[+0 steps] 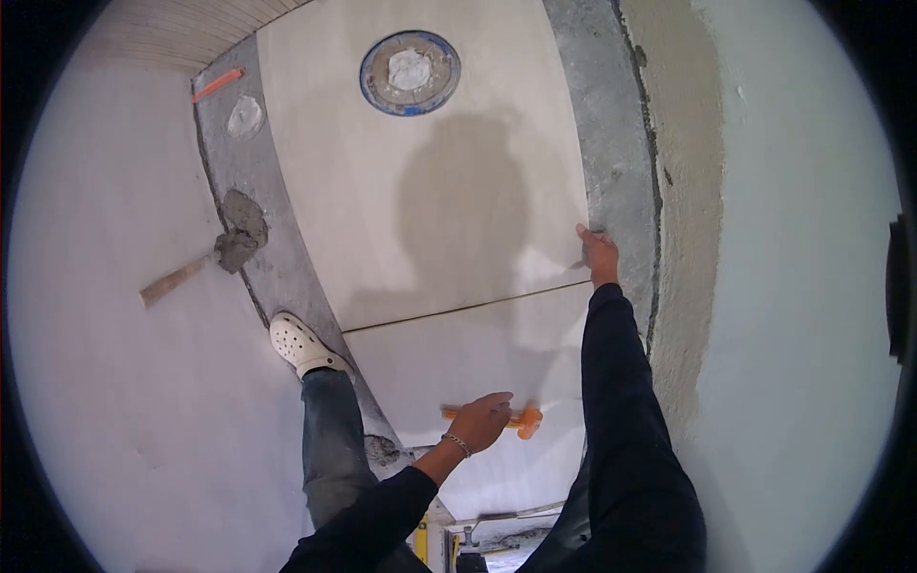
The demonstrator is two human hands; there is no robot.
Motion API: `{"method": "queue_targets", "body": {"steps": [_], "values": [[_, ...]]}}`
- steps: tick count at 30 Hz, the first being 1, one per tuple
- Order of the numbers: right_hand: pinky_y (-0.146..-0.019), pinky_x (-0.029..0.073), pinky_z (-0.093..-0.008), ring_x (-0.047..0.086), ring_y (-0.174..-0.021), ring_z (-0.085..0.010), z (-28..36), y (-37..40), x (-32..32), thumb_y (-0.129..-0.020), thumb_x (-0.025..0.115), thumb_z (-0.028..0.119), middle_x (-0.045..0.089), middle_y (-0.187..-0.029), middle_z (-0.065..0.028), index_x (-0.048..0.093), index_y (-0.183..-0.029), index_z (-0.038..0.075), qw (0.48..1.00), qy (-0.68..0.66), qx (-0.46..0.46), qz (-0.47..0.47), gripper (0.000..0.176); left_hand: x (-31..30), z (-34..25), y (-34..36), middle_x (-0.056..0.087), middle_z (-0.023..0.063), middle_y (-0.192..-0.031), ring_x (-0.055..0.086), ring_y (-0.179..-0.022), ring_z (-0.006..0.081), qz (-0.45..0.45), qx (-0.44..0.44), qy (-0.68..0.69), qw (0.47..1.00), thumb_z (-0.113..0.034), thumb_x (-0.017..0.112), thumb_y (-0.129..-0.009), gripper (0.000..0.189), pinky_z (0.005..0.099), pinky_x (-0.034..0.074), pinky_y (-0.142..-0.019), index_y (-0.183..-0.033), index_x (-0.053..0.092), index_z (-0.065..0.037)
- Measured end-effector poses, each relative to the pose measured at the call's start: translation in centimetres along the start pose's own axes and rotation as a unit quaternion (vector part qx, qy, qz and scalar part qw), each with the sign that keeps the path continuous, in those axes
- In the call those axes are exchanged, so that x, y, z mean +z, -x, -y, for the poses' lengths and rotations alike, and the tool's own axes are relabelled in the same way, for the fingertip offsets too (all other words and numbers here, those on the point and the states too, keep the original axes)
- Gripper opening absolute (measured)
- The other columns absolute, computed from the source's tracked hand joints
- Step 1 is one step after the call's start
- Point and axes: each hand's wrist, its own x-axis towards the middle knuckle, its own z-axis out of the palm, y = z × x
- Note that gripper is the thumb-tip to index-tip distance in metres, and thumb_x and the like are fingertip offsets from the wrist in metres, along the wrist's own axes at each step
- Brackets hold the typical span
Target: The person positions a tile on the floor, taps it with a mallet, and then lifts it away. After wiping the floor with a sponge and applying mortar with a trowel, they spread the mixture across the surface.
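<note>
Large pale tiles (363, 229) lie on the floor, with a dark joint between two of them. My right hand (600, 256) touches the right edge of the upper tile near that joint, its thumb apart from the other fingers. Over the lower tile, my left hand (480, 420) is above an orange mallet (528, 421), covering the middle of its handle. Whether the fingers grip the handle cannot be made out. Near the top, a round opening (371, 81) with a blue rim has white material in its middle.
At left, a trowel (172, 282) has its blade under a lump of mortar (245, 222). An orange-red strip (218, 84) and a white round cover (245, 117) lie farther up. My foot in a white clog (301, 344) stands at the tile's left edge. A wall (793, 239) rises at right.
</note>
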Motion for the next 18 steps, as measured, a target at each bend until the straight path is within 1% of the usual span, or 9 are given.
{"method": "queue_targets", "body": {"steps": [2,3,8,10,12,14,16,17,18], "values": [[-0.067,0.040,-0.0236,0.050,-0.071,-0.0099,0.7,0.7,-0.1,-0.071,0.081,0.029,0.057,-0.077,0.0017,0.061,-0.080,0.006,0.999,0.003,0.032,0.021,0.031,0.2,-0.3,0.1,0.063,0.0162,-0.112,0.063,-0.098,0.0281,0.004,-0.011,0.005,1.000,-0.025,0.052,-0.092,0.035,0.0338,0.050,-0.085,-0.119,0.056,-0.004],[-0.067,0.040,-0.0236,0.050,-0.071,-0.0099,0.9,1.0,-0.2,-0.071,0.081,0.029,0.057,-0.077,0.0017,0.061,-0.080,0.006,0.999,0.001,0.029,0.020,0.031,0.2,-0.4,0.1,0.063,0.0156,-0.112,0.063,-0.098,0.0280,0.011,-0.029,0.014,0.999,-0.025,0.052,-0.092,0.035,0.0337,0.050,-0.086,-0.119,0.056,-0.005],[-0.067,0.041,-0.0247,0.050,-0.071,-0.0110,-0.4,0.3,-0.8,-0.076,0.076,0.030,0.057,-0.075,0.0016,0.064,-0.079,0.005,1.000,0.000,0.016,0.008,0.029,1.1,0.3,0.1,0.064,0.0146,-0.111,0.064,-0.098,0.0281,-0.001,-0.014,0.021,1.000,-0.025,0.051,-0.092,0.034,0.0335,0.050,-0.086,-0.119,0.057,-0.006],[-0.067,0.041,-0.0249,0.050,-0.071,-0.0111,-1.3,-0.4,-1.1,-0.077,0.075,0.031,0.057,-0.074,0.0014,0.064,-0.078,0.004,0.999,-0.032,0.020,0.027,0.029,1.0,0.0,0.0,0.064,0.0146,-0.111,0.064,-0.098,0.0279,-0.011,-0.010,0.031,0.999,-0.026,0.051,-0.092,0.034,0.0332,0.050,-0.086,-0.119,0.057,-0.006],[-0.066,0.041,-0.0251,0.050,-0.070,-0.0111,-1.4,-0.5,-1.1,-0.077,0.075,0.031,0.057,-0.073,0.0012,0.065,-0.077,0.004,0.996,-0.065,0.025,0.051,0.029,0.8,-0.7,0.2,0.064,0.0146,-0.110,0.063,-0.098,0.0283,0.009,-0.027,-0.003,1.000,-0.025,0.051,-0.092,0.033,0.0328,0.050,-0.086,-0.118,0.057,-0.006],[-0.064,0.040,-0.0248,0.050,-0.068,-0.0109,-0.3,0.3,-0.9,-0.077,0.074,0.030,0.057,-0.072,0.0007,0.065,-0.074,0.004,0.999,-0.030,0.041,0.010,0.028,0.8,-0.7,0.2,0.063,0.0145,-0.111,0.063,-0.098,0.0285,0.003,-0.014,-0.024,1.000,-0.024,0.051,-0.092,0.033,0.0328,0.049,-0.086,-0.117,0.058,-0.005],[-0.065,0.041,-0.0261,0.052,-0.068,-0.0125,-0.4,0.2,-0.6,-0.078,0.074,0.031,0.058,-0.073,-0.0002,0.066,-0.073,0.003,0.999,0.033,-0.018,-0.026,0.029,1.2,0.1,0.0,0.063,0.0144,-0.112,0.062,-0.099,0.0287,-0.006,-0.004,-0.047,0.999,-0.023,0.050,-0.092,0.032,0.0327,0.049,-0.087,-0.116,0.058,-0.005],[-0.065,0.041,-0.0261,0.052,-0.068,-0.0125,-0.8,-0.5,-0.9,-0.078,0.074,0.031,0.058,-0.073,-0.0002,0.066,-0.073,0.003,0.999,0.032,-0.017,-0.015,0.029,1.9,1.3,-0.4,0.062,0.0147,-0.113,0.061,-0.100,0.0293,-0.004,0.023,-0.058,0.998,-0.022,0.049,-0.092,0.032,0.0333,0.049,-0.087,-0.115,0.058,-0.003],[-0.076,0.041,-0.0292,0.054,-0.083,-0.0185,-1.2,-1.5,-1.4,-0.078,0.072,0.032,0.062,-0.087,-0.0070,0.065,-0.087,-0.002,0.998,0.061,0.010,0.004,0.036,2.2,2.0,-0.5,0.061,0.0150,-0.115,0.060,-0.101,0.0298,0.000,0.051,-0.069,0.996,-0.021,0.049,-0.092,0.031,0.0339,0.049,-0.088,-0.115,0.058,-0.002]]}}
